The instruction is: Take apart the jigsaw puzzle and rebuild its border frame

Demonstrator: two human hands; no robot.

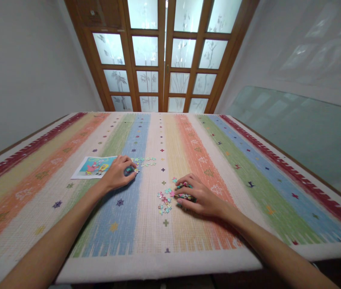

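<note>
Our striped, cloth-covered desk (154,237) spreads before us. On it we curve our right hand (203,197) and, a little farther off, our left hand (118,171), each thumb apart from its forefinger; we cannot tell whether the fingers grip anything. A cartoon picture (90,166) lies partly hidden by our left hand. Puzzle pieces (164,200) scatter beside our right fingertips, heap beneath that hand, and lie around our left fingertips.

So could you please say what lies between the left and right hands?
In the head view: two groups of puzzle pieces, one by the left hand, one by the right hand, with patterned cloth between.
</note>
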